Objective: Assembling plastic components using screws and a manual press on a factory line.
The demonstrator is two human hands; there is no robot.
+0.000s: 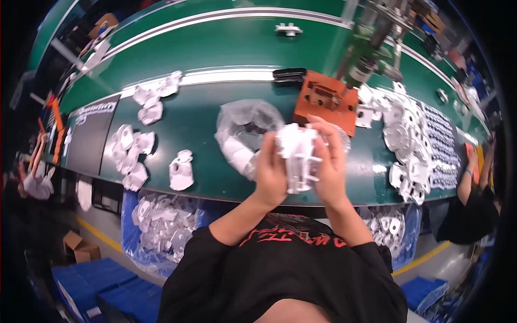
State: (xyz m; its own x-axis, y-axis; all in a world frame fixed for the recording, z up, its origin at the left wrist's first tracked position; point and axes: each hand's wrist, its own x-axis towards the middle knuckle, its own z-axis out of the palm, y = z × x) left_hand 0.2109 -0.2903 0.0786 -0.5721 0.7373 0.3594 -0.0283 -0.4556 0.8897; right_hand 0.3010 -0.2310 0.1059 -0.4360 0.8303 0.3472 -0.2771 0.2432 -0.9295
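White matt plastic part (298,156), glossy green bench (204,124), clear film bag (245,129).

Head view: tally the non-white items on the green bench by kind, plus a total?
Orange fixture block: 1
Clear plastic bag: 1
Black mat: 1
Black clip: 1
Total: 4

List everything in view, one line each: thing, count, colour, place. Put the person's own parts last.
White plastic part: one, white, held between both hands.
Clear bag: one, see-through, holding white pieces, on the bench left of the hands.
Orange fixture block: one, orange, on the bench behind the hands.
Loose white parts: several, white, spread on the left of the bench.
Pile of white parts: many, white, right of the bench.
Green bench: one, green.
Blue bins: two, blue, below the bench edge, holding white parts.
Left hand: closed on the part.
Right hand: closed on the part.
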